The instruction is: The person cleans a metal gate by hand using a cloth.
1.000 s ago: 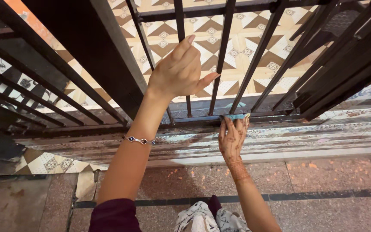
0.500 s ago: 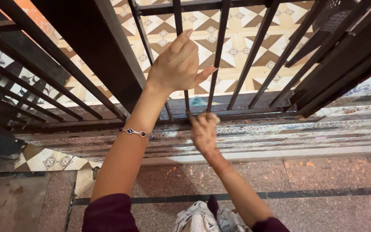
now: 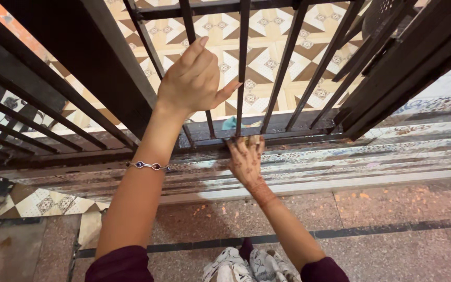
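Both arms were bare up to dark maroon sleeves at the bottom of the frame. The left hand had longish nails, with a thin silver chain bracelet with dark beads on that wrist. The right hand had henna patterns running down to the wrist. White patterned fabric showed bottom center.

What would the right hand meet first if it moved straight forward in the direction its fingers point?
Most likely the gate's bottom rail: the right hand presses a blue cloth against it, fingers pointing at it. Depth is hard to judge.
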